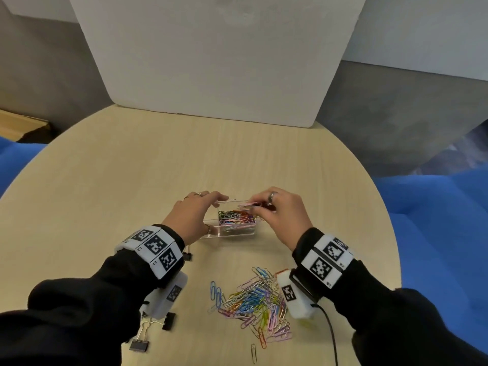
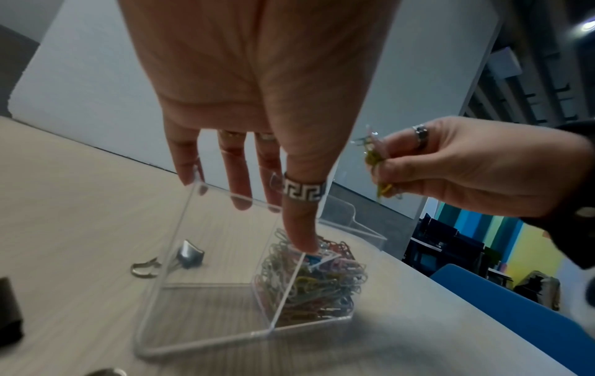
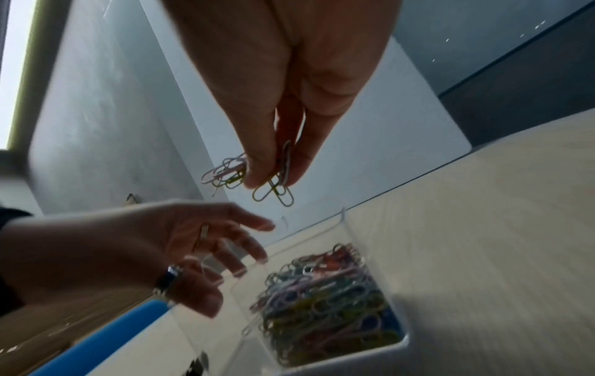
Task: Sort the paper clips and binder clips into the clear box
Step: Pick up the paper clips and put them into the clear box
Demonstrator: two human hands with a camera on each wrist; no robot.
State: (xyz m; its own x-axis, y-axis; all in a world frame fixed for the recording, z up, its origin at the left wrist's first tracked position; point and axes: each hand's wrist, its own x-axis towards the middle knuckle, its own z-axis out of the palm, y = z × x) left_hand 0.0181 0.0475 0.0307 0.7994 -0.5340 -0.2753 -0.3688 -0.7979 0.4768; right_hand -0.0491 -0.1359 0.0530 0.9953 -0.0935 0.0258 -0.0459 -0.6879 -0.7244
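Observation:
The clear box [image 1: 229, 235] [image 2: 151, 300] [image 3: 342, 218] stands mid-table, and its right compartment holds a heap of coloured paper clips [image 1: 236, 216] [image 2: 315, 282] [image 3: 322, 300]. My left hand [image 1: 214, 213] [image 2: 272, 223] [image 3: 225, 254] holds the box's left end, thumb on the near side and fingers on the far rim. My right hand [image 1: 254, 207] [image 2: 380, 165] [image 3: 273, 178] pinches a small bunch of paper clips [image 1: 244, 206] [image 2: 373, 155] [image 3: 273, 194] just above the right compartment. A loose pile of paper clips [image 1: 256, 302] lies nearer me. Black binder clips [image 1: 169, 320] [image 2: 190, 254] lie under my left forearm.
A white board [image 1: 211, 62] stands upright at the table's far edge. The round wooden table [image 1: 132, 180] drops off left and right to blue seating [image 1: 435, 220]. A black cable [image 1: 330, 334] trails from my right wrist. One more binder clip [image 1: 139, 345] lies near the front edge.

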